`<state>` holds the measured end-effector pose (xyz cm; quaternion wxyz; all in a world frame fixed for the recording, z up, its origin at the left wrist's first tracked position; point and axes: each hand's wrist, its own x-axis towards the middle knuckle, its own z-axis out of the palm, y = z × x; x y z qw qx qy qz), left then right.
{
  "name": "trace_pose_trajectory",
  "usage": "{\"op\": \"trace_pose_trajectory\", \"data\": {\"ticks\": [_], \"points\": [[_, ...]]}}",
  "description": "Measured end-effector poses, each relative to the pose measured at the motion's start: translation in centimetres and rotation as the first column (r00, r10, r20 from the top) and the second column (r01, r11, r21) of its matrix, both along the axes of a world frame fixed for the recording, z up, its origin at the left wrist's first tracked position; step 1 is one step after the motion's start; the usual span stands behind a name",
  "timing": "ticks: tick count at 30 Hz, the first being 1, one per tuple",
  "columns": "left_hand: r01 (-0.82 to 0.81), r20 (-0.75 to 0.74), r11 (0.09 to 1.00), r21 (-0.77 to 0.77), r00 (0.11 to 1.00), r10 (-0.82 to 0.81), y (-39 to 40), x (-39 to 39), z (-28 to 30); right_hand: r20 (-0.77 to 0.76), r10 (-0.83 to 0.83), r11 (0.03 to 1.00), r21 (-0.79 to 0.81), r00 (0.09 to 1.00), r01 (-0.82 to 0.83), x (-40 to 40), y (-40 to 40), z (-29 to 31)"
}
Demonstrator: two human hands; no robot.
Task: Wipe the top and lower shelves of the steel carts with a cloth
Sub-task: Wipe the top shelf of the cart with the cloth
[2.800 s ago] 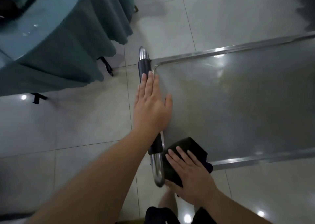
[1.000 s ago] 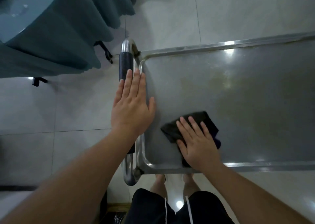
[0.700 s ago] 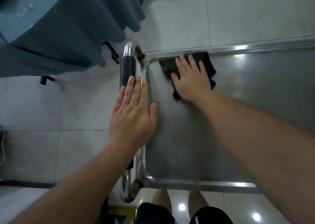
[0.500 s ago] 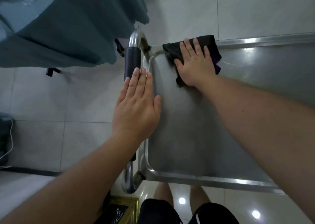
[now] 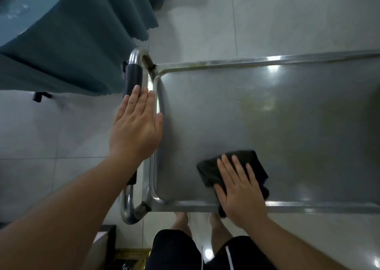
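The steel cart's top shelf fills the right half of the head view, with a raised rim all round. My right hand lies flat, fingers straight, pressing a black cloth onto the shelf close to its near rim. My left hand rests flat, fingers together, on the cart's handle, a steel tube with a black grip at the shelf's left end. A yellowish smear shows on the shelf's middle. The lower shelf is hidden under the top one.
A round table with a teal tablecloth stands close to the handle at the upper left. Pale glossy floor tiles surround the cart. My legs in black shorts are below the shelf's near rim.
My right hand has drawn the cloth from the far left corner of the shelf back to the near rim. My left hand has stayed on the handle.
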<state>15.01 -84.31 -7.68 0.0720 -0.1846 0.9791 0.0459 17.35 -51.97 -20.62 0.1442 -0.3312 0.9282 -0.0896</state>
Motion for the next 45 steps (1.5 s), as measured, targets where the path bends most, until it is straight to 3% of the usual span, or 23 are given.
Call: {"op": "trace_pose_trajectory", "data": {"ticks": [5,9,15,18,24,30,35,39,45], "points": [[-0.001,-0.003,1.0,-0.027,1.0,0.001,-0.4,0.2,-0.5,0.024,-0.005,1.0,0.026,1.0,0.005,-0.3,2.1,0.1],[-0.003,-0.014,0.999,-0.04,1.0,0.003,-0.6,0.3,-0.9,-0.036,-0.11,0.994,-0.011,0.993,0.11,-9.2,-3.0,0.3],[-0.015,-0.023,0.998,-0.064,1.0,0.014,-0.6,0.3,-0.9,0.069,-0.178,0.983,0.068,0.982,0.173,-24.8,-10.7,0.2],[-0.016,-0.032,0.997,-0.079,0.999,0.013,-0.5,0.1,-1.0,0.087,-0.173,0.983,0.078,0.981,0.167,-28.6,-11.8,0.1],[0.004,-0.034,0.996,-0.088,0.999,-0.007,-0.7,0.1,-1.3,0.071,-0.174,0.984,0.061,0.982,0.17,-24.2,-8.6,1.0],[0.028,-0.034,0.995,-0.094,0.999,-0.031,-0.6,0.3,-1.4,0.008,-0.105,0.994,-0.001,0.994,0.105,-10.8,0.3,1.6],[0.034,-0.016,0.99,-0.135,0.999,-0.037,-1.1,0.3,-1.8,0.013,-0.034,0.997,0.07,0.999,0.033,-1.5,9.0,0.8],[0.033,-0.024,0.99,-0.135,0.999,-0.036,-1.2,0.3,-2.0,0.018,-0.018,0.997,0.072,1.0,0.017,-3.3,9.3,0.7],[0.032,-0.045,0.989,-0.146,0.998,-0.039,-1.5,0.5,-2.2,-0.007,-0.147,0.989,0.018,0.989,0.147,-15.9,3.7,0.9]]}}
